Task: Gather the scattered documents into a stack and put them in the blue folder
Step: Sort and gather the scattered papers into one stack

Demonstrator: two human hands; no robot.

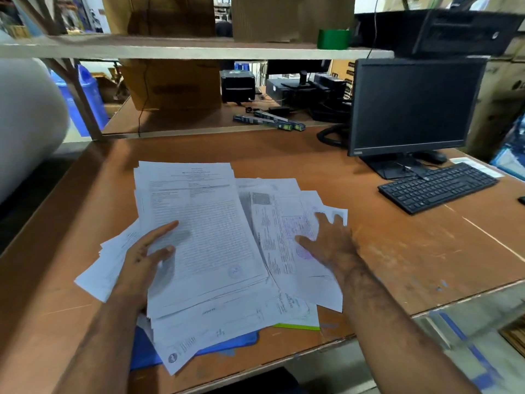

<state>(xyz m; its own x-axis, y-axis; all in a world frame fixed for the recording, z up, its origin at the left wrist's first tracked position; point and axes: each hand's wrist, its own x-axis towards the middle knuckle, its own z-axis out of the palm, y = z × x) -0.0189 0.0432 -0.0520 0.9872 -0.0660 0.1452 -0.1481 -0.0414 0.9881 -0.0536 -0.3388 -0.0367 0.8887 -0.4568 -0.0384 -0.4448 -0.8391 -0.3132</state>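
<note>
White printed documents (204, 223) lie fanned across the middle of the brown table (397, 251). A thicker pile sits at the left; looser sheets (284, 211) spread to the right. The blue folder (227, 344) lies under the papers at the near edge, mostly covered. My left hand (145, 260) rests on the left edge of the pile, fingers spread with the thumb on top. My right hand (329, 240) lies flat with straight fingers on the right-hand sheets.
A green-edged sheet or folder (298, 326) peeks out beneath the papers. A black keyboard (437, 186), monitor (412, 106) and mouse (430, 156) stand at the right. Printers, cables and boxes fill the shelf behind. A large white roll (25, 123) is at the left.
</note>
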